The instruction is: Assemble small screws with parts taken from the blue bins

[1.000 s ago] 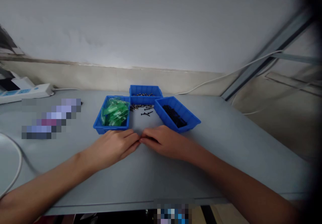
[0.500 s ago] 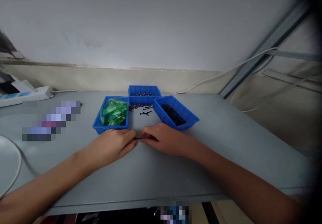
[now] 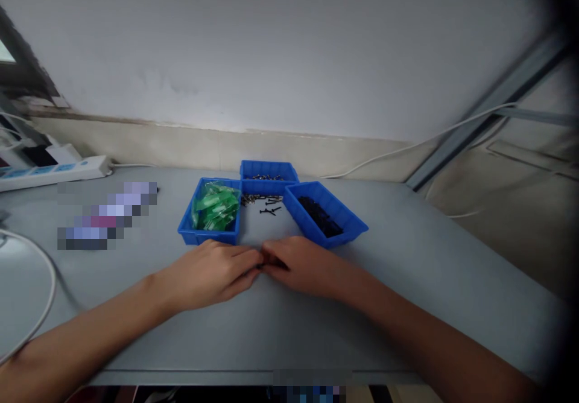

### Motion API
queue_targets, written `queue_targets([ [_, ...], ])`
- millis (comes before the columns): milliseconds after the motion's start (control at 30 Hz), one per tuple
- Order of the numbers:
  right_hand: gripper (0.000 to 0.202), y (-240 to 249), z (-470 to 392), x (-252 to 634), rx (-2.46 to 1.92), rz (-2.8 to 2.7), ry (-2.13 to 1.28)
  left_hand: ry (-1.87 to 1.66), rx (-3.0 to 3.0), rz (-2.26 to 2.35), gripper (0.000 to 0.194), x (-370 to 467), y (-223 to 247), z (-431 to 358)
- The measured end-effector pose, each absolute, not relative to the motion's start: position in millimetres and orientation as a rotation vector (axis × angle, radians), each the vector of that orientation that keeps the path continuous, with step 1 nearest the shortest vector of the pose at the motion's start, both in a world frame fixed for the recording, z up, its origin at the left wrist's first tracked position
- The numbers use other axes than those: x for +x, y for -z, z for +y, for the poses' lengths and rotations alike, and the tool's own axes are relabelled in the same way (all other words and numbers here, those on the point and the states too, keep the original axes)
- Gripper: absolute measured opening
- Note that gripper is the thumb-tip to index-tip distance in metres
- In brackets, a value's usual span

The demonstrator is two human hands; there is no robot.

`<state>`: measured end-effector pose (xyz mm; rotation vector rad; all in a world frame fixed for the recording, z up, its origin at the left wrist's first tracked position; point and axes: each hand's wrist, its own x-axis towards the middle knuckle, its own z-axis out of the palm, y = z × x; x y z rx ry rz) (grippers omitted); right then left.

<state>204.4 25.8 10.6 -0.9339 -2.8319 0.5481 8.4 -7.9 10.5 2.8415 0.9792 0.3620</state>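
Note:
Over the grey table, in front of the bins, my left hand (image 3: 212,272) and my right hand (image 3: 305,267) meet fingertip to fingertip. Both are closed in a pinch on a thin black screw (image 3: 261,266), mostly hidden by the fingers. Just beyond lie several loose dark screws (image 3: 270,211), with a row of shinier screws (image 3: 254,199) behind them. A blue bin (image 3: 186,234) with green plastic packets (image 3: 217,207) stands beyond my left hand. Another blue bin (image 3: 348,221), holding small black parts (image 3: 321,217), is beyond my right.
At the back, a third blue bin (image 3: 269,187) holds small metal pieces. A white power strip (image 3: 85,168) and a blurred-out object (image 3: 113,210) are on the left. A white cable (image 3: 49,276) loops beside my left forearm. A metal frame post (image 3: 452,149) rises at right.
My fingertips have drawn together, so less of the screw shows between them. The whole view has shifted slightly, with the bins now a little lower and further right.

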Motion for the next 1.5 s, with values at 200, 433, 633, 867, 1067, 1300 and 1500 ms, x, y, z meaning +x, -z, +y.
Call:
queue_targets([
  [200, 0.013, -11, 27, 206, -0.938, -2.838, -0.477, -0.285, 2.858, 1.143, 0.017, 10, -8, -6],
  [433, 0.012, -13, 24, 206, -0.860, -2.790, -0.480, -0.188, 2.867, 1.247, 0.018, 11, -5, -6],
  [633, 0.011, -14, 23, 205, -0.833, -2.765, -0.475, -0.157, 2.833, 1.221, 0.018, 13, -5, -8],
  [867, 0.011, -13, 28, 206, -0.914, -2.795, -0.506, -0.216, 2.755, 1.345, 0.019, 11, -6, -5],
  [1067, 0.010, -6, 28, 205, -0.829, -2.815, -0.520, -0.341, 2.751, 1.094, 0.015, 12, -7, -8],
  [1300, 0.006, -6, 28, 206, -0.827, -2.822, -0.501, -0.381, 2.786, 1.002, 0.015, 12, -7, -7],
  [1500, 0.007, -8, 27, 205, -0.843, -2.823, -0.487, -0.383, 2.825, 1.036, 0.017, 12, -10, -9],
])
